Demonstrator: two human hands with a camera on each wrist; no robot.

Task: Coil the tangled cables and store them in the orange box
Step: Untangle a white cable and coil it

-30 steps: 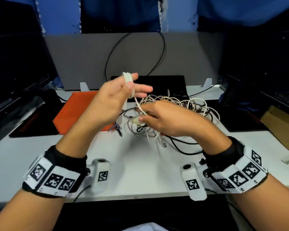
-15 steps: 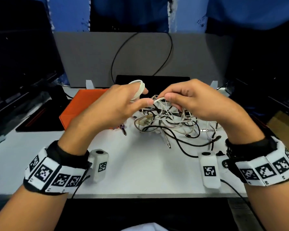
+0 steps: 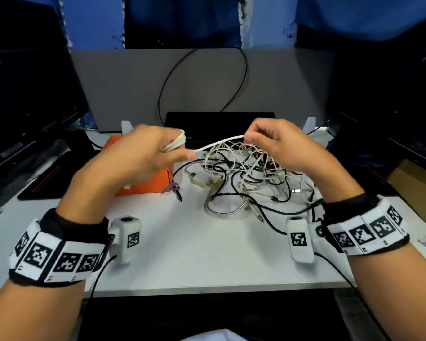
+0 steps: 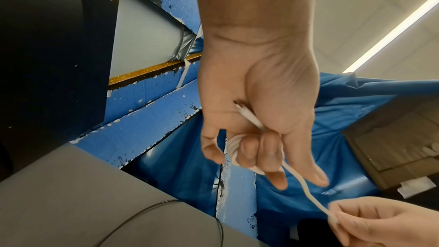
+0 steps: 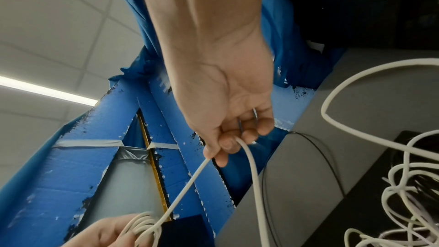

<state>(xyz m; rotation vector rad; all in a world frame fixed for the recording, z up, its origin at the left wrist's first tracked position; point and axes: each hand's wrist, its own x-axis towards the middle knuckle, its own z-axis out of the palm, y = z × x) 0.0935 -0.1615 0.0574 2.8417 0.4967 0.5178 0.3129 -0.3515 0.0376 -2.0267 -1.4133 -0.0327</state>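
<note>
Head view: left hand [image 3: 143, 156] holds several turns of white cable [image 3: 217, 144] wound round its curled fingers [image 4: 249, 149], plug end tucked in the palm. Right hand [image 3: 278, 146] pinches the free run of the same cable, which spans between both hands above the tangled cables [image 3: 251, 178] on the white table [image 3: 194, 254]. Orange box [image 3: 155, 180] lies left of the tangle, partly behind the left hand.

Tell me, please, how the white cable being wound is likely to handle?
Probably floppy: the white cable sags between the left hand and right hand. Likely springy, so loops may loosen if released. The tangled pile may drag.
</note>
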